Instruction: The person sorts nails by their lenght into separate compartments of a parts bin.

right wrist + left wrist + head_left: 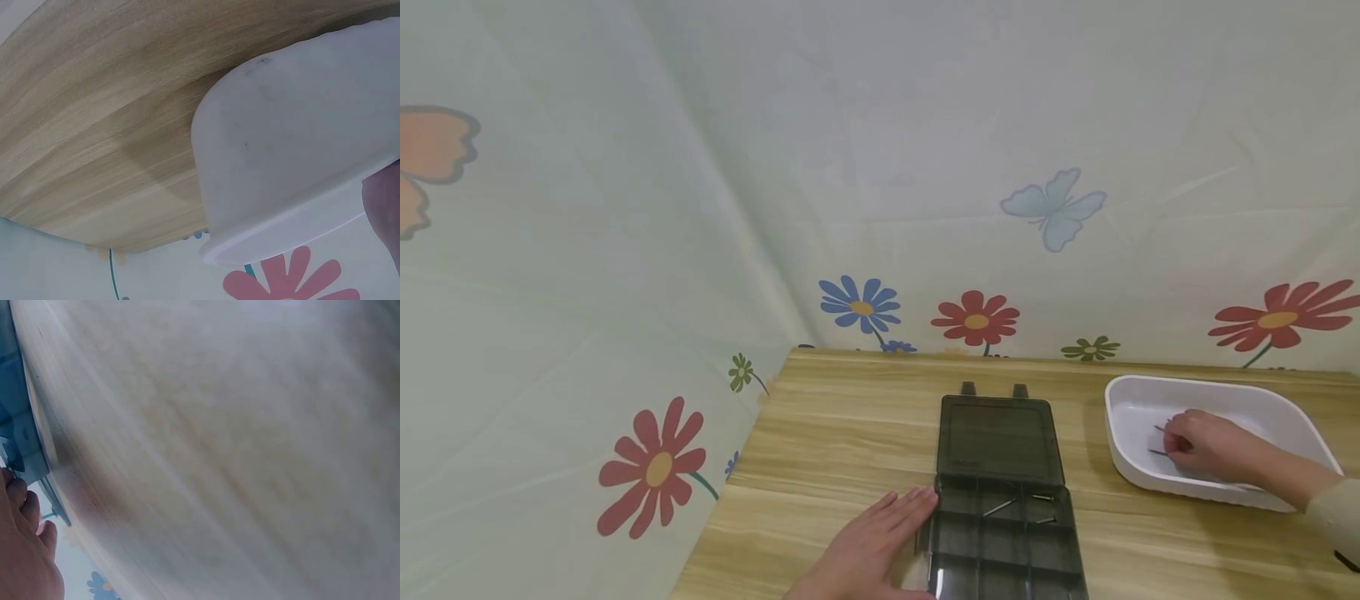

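A dark see-through compartment box lies open on the wooden table, its lid folded flat behind it. A few thin metal pins lie in its rear compartments. My left hand rests flat on the table, its straight fingers touching the box's left edge; the left wrist view shows the fingertips beside the box edge. My right hand is inside the white tray, its fingers curled down and pinching a thin pin. Another pin lies just beside it.
The tray's outer wall stands on the table at the right, near the back edge. A flower-and-butterfly printed cloth hangs behind and to the left. The table's left edge runs close to my left hand.
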{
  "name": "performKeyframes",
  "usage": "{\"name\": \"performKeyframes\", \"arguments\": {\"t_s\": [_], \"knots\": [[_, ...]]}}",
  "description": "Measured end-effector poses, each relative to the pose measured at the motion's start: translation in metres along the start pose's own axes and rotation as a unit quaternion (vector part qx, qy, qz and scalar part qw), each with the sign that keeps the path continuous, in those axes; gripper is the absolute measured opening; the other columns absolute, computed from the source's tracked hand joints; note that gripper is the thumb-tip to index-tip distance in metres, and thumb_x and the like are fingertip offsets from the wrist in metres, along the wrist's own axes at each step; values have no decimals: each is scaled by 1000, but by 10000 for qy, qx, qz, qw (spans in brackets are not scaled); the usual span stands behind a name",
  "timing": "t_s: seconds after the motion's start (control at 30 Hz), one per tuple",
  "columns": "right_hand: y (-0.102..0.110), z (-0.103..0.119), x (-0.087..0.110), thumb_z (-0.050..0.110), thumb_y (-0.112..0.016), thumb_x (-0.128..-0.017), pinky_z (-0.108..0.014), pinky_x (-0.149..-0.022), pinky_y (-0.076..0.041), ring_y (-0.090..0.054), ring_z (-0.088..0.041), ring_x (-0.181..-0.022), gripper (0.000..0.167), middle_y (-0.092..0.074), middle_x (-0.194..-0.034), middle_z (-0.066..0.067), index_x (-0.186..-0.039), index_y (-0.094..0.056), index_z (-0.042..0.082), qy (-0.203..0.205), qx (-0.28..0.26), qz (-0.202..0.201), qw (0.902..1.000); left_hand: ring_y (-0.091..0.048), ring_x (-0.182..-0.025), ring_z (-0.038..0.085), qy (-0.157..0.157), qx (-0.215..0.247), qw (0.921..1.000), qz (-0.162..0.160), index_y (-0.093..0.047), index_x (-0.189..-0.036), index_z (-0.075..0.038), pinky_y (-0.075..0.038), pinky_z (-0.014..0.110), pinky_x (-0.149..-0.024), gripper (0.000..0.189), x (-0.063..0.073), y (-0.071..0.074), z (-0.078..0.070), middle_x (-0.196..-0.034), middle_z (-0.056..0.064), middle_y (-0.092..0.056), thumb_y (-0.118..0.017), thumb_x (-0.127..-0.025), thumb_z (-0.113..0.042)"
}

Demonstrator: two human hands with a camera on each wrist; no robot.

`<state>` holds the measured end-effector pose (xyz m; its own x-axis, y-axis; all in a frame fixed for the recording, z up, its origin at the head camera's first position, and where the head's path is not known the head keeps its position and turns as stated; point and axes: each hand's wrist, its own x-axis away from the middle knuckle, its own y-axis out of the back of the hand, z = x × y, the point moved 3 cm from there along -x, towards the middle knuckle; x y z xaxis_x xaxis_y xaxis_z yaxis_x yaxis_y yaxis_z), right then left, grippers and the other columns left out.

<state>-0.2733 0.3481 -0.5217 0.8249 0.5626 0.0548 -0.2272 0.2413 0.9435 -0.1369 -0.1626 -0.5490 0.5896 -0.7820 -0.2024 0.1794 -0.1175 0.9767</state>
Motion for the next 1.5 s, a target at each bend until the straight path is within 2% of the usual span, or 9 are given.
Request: {"name": "performKeyframes", "arguments": {"t_s": [0.2,0.4,0.5,0.63,0.77,1.03,1.13,1.23,1.5], "knots": [[-1,2,1,4,-84,-84,-24,-61,-39,-41,2,-69,27,-49,-71,17,-76,-64,20,154,-33,-210,9997,-35,-159,19,-55,-141,9999,-10,-27,-170,-6,-34,36,-126,118,-1,-1,0,-174,8,-33,-69,-87,-79],[7,7,-2,7,-86,-86,-26,-64,-47,-46,-2,-73,19,-58,-77,14,-83,-70,17,-231,-164,-311,9991,-34,-159,18,-52,-97,9999,17,-26,-170,-6,-35,36,-126,118,-1,0,0,-174,8,-33,-69,-87,-78],[13,15,-5,9,-87,-87,-27,-65,-50,-48,-2,-75,17,-60,-80,13,-86,-71,16,-216,-194,-428,9987,-34,-159,18,-44,-73,10000,44,-26,-170,-6,-34,36,-126,117,-2,1,0,-175,7,-33,-69,-88,-78],[23,29,-9,6,-88,-84,-28,-65,-54,-50,2,-76,20,-60,-81,18,-86,-71,15,316,-39,-1025,9942,-35,-158,19,-51,-66,10000,51,-27,-169,-6,-34,36,-126,115,-2,1,0,-174,8,-34,-69,-89,-77],[33,48,-15,3,-90,-80,-29,-64,-55,-53,4,-77,27,-58,-83,23,-85,-69,18,890,196,-1620,9826,-34,-159,18,-23,-103,9999,95,-27,-170,-7,-33,35,-126,114,-2,1,1,-175,7,-33,-67,-90,-78],[41,92,-23,-2,-92,-75,-28,-62,-56,-58,3,-78,38,-60,-86,22,-88,-68,23,1584,101,-2070,9654,-34,-159,19,-19,-222,9997,135,-26,-170,-7,-34,36,-126,115,-1,1,1,-175,7,-31,-65,-90,-79],[38,109,-27,-5,-91,-74,-28,-61,-57,-60,1,-78,40,-62,-86,20,-88,-67,23,1917,33,-2132,9580,-35,-158,20,-5,-189,9997,139,-26,-170,-7,-34,36,-126,114,-1,1,1,-175,7,-31,-64,-90,-79],[34,124,-32,-6,-88,-76,-28,-62,-58,-61,1,-80,39,-63,-88,19,-88,-66,24,2082,-91,-2065,9560,-33,-159,19,40,-117,9998,166,-25,-170,-8,-33,36,-126,113,-1,1,1,-175,6,-31,-64,-91,-79],[18,161,-45,-1,-81,-87,-27,-68,-58,-59,2,-85,28,-63,-91,20,-90,-69,24,2091,-827,-1434,9638,-32,-159,18,51,-125,9998,170,-24,-171,-8,-32,35,-127,113,-1,0,0,-176,5,-30,-63,-91,-79]]}}
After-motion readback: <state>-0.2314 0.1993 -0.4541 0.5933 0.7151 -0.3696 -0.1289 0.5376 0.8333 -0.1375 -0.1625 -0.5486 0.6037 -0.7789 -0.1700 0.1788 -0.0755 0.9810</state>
